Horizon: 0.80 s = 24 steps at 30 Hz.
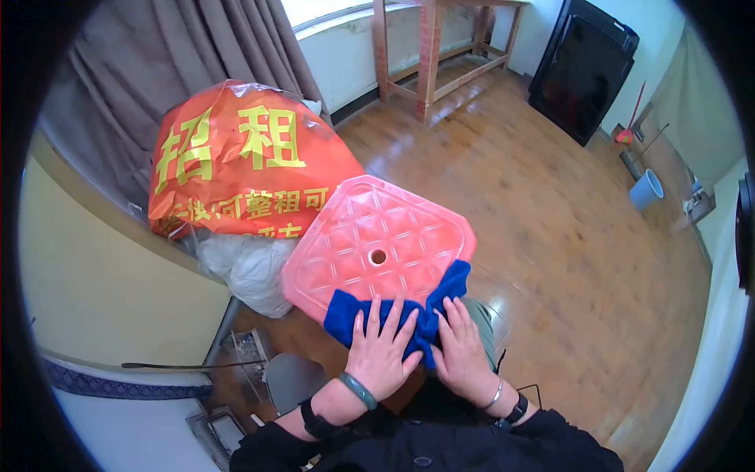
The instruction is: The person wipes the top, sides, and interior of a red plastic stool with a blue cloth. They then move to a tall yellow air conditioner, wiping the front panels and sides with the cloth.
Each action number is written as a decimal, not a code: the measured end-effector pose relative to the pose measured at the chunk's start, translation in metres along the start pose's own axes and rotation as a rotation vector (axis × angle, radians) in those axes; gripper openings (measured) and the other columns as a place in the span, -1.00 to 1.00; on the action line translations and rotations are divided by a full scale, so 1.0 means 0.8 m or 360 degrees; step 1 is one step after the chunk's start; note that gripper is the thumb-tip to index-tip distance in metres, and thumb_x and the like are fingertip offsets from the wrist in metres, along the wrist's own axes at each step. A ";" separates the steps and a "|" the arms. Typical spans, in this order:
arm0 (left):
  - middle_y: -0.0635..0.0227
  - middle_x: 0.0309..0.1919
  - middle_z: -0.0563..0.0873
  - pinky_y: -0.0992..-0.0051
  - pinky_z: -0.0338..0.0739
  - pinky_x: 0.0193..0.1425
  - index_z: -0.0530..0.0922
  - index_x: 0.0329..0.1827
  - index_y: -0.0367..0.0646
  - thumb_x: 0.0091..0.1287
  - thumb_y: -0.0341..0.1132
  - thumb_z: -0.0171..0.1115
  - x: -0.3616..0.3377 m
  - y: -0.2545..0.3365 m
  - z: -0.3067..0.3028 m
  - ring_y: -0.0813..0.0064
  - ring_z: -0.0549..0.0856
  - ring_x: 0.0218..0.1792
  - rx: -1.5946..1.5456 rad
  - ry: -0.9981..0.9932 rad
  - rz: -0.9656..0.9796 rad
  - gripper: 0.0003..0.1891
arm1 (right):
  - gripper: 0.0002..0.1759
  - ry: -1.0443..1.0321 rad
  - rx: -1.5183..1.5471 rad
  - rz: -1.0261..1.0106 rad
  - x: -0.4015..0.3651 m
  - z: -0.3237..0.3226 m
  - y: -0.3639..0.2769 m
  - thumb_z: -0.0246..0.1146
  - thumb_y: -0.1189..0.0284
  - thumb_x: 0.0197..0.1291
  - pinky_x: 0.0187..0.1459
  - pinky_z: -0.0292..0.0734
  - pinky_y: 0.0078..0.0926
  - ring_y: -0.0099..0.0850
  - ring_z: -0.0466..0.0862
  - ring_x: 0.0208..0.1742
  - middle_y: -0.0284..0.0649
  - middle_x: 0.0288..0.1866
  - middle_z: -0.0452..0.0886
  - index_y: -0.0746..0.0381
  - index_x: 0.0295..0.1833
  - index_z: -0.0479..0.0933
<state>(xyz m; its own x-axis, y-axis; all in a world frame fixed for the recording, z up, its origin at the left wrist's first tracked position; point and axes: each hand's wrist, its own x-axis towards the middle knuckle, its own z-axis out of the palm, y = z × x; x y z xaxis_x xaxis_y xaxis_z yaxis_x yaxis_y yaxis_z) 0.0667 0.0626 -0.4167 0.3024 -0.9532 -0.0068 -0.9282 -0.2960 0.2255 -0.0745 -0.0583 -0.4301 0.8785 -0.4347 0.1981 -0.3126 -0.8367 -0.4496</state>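
A pink plastic stool (358, 236) with a quilted diamond pattern and a round hole in its seat stands before me. Across its near edge lies a bunched blue cloth (340, 317), with one end reaching up toward the right corner. My left hand (381, 350) rests palm down on the cloth, fingers spread. Also flat on it is my right hand (462, 346), its fingers stretched forward and fairly close together. Both palms hide parts of the cloth and the stool's near edge.
A large red bag with yellow characters (236, 169) and a white plastic bag (255, 271) sit left of the stool. A wooden frame table (429, 63), a black panel (586, 71) and a blue bucket (646, 190) stand farther off on the wood-look floor (566, 275).
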 end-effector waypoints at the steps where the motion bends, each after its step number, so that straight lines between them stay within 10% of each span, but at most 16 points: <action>1: 0.11 0.53 0.16 -0.16 -0.03 0.48 0.33 0.47 -0.01 0.26 0.07 0.20 -0.007 -0.001 0.001 -0.12 0.07 0.52 -0.0036 0.0008 0.0009 -0.28 | -0.33 -0.0042 0.0015 0.0010 -0.003 -0.002 -0.004 0.29 0.39 0.11 0.43 0.16 -0.03 0.09 0.18 0.50 0.16 0.45 0.22 0.42 0.33 0.32; 24: 0.17 0.60 -0.04 -0.19 -0.14 0.52 0.15 0.57 0.17 0.38 0.29 -0.09 0.131 -0.150 -0.013 -0.06 -0.07 0.57 0.0026 0.0166 -0.0684 -0.25 | -0.26 -0.0127 -0.0499 -0.0304 0.285 0.039 0.056 0.08 0.01 0.32 0.47 0.09 -0.06 -0.02 0.20 0.52 0.11 0.49 0.23 0.30 0.43 0.27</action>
<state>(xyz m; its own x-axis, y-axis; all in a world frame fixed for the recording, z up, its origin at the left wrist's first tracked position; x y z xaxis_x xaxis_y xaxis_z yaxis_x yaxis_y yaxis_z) 0.2123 -0.0012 -0.4347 0.6810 -0.7323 0.0021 -0.7166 -0.6657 0.2081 0.1232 -0.1847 -0.4319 0.9532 -0.2440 0.1783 -0.2250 -0.9669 -0.1203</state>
